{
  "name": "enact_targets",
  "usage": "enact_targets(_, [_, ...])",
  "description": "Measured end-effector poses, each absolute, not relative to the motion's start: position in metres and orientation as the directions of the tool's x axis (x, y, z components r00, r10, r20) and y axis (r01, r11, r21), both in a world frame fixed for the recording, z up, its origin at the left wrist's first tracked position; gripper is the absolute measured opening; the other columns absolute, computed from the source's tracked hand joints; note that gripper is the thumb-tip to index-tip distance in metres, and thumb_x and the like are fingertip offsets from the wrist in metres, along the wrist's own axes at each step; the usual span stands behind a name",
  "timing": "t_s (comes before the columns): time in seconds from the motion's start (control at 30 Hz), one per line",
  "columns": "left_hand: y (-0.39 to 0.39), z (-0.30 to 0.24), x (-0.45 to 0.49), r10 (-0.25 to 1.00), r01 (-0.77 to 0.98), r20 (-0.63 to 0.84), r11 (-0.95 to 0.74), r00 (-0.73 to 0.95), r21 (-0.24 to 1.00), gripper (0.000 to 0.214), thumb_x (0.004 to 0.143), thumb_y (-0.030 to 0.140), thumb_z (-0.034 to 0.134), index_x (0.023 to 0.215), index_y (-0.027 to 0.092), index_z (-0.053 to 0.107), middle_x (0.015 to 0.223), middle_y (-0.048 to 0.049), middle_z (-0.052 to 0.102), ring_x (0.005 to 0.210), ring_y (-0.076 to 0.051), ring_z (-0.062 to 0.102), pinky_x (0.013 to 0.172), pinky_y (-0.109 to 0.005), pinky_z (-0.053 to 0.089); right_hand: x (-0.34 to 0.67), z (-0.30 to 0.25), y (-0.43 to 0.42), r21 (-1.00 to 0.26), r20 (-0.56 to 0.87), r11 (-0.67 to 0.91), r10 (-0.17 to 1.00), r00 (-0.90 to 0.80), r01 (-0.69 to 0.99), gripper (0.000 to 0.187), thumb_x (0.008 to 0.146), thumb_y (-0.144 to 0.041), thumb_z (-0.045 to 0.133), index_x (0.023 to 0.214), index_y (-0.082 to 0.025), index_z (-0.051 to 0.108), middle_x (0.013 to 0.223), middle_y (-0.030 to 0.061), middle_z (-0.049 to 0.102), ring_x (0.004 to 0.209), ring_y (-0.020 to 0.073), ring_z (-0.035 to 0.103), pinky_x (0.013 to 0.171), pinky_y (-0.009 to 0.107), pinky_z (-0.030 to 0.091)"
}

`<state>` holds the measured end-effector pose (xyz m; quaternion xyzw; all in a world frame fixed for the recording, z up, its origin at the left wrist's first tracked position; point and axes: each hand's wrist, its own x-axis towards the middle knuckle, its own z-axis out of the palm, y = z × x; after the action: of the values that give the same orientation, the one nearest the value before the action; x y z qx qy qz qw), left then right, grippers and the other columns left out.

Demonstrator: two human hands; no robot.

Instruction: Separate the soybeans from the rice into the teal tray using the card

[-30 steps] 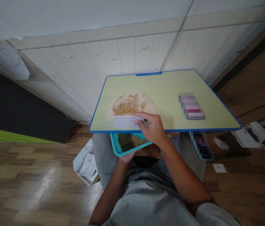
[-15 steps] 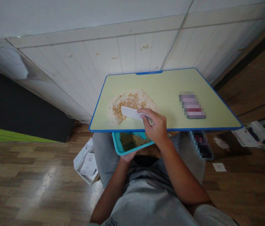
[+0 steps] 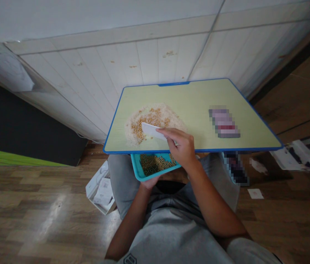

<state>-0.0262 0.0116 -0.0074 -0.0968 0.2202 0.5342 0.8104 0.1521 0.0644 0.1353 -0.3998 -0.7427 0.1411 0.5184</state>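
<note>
Between the thumb and fingers of my right hand (image 3: 181, 145) is a flat white card (image 3: 152, 131), tilted over the table's near side. Beyond and beside the card lies a spread of pale rice-like grains (image 3: 172, 116) mixed with round yellow soybeans (image 3: 136, 129). Below the table's front edge, my left hand (image 3: 149, 182) supports a turquoise tray (image 3: 137, 172) from underneath, its fingers mostly hidden. Inside the tray are small dark green beans (image 3: 149, 165) on the left and yellowish beans (image 3: 161, 163) toward the right. My right wrist covers the tray's right end.
The light green tabletop (image 3: 199, 99) has a blue rim and stands against a white panelled wall (image 3: 130, 55). A blurred-out flat object (image 3: 224, 123) lies on its right. An open white box (image 3: 101, 192) with papers sits on the wooden floor (image 3: 61, 227).
The fingers of my right hand have shifted slightly left along the card. The tray and my left hand stay in place, and the whole view has moved a little.
</note>
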Motion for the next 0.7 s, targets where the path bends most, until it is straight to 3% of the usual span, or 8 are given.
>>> enact_targets(0.37, [0.0126,-0.0108,-0.0261,0.817,-0.911,-0.483,0.403,0.315,0.087,0.062,0.112,0.047,0.033,0.172,0.034,0.043,0.182,-0.0056,0.039,0.169,-0.036,0.034,0.127,-0.074,0.043,0.1549,0.1319,0.0665,-0.600,0.640,0.630,0.747,-0.176,0.493,0.048,0.096,-0.003,0.056,0.120,-0.032,0.086,0.117,0.0017,0.088,0.106,0.0195,0.083,0.092,0.035,0.067])
enact_targets(0.7, [0.0104,-0.0015,-0.0244,0.816,-0.918,-0.496,0.388,0.297,0.087,0.063,0.113,0.049,0.031,0.174,0.033,0.039,0.182,-0.0057,0.037,0.170,-0.038,0.030,0.130,-0.076,0.034,0.1504,0.1339,0.0665,-0.602,0.667,0.635,0.733,-0.133,0.485,0.050,0.097,-0.006,0.056,0.126,-0.034,0.085,0.116,0.0010,0.088,0.106,0.0211,0.083,0.092,0.036,0.068])
